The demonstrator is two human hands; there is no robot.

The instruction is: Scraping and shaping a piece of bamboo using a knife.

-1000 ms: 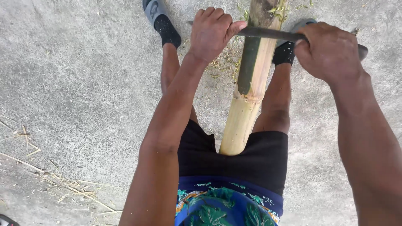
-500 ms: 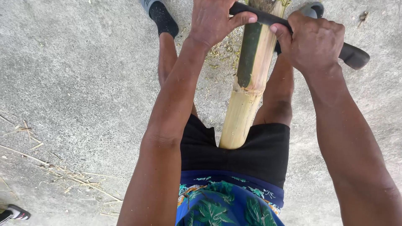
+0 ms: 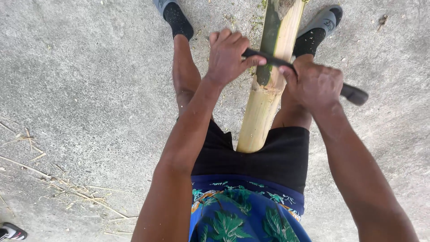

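Observation:
A thick bamboo pole (image 3: 264,103) runs from between my thighs out toward my feet, pale yellow near me and still green farther out. A dark long-bladed knife (image 3: 268,58) lies across it at the line where the green skin ends. My left hand (image 3: 228,56) grips the blade's far end on the left of the pole. My right hand (image 3: 313,83) grips the handle on the right, and the handle's black butt (image 3: 354,94) sticks out past my fist.
I sit on a grey concrete floor (image 3: 89,89). My feet in black socks and grey sandals (image 3: 322,22) flank the pole. Green shavings (image 3: 257,20) lie near the pole's far end. Dry straw stems (image 3: 67,188) litter the lower left, by a shoe tip (image 3: 11,232).
Both hands have drawn the knife along the pole toward me, from its far green part down to the edge of the pale stripped part.

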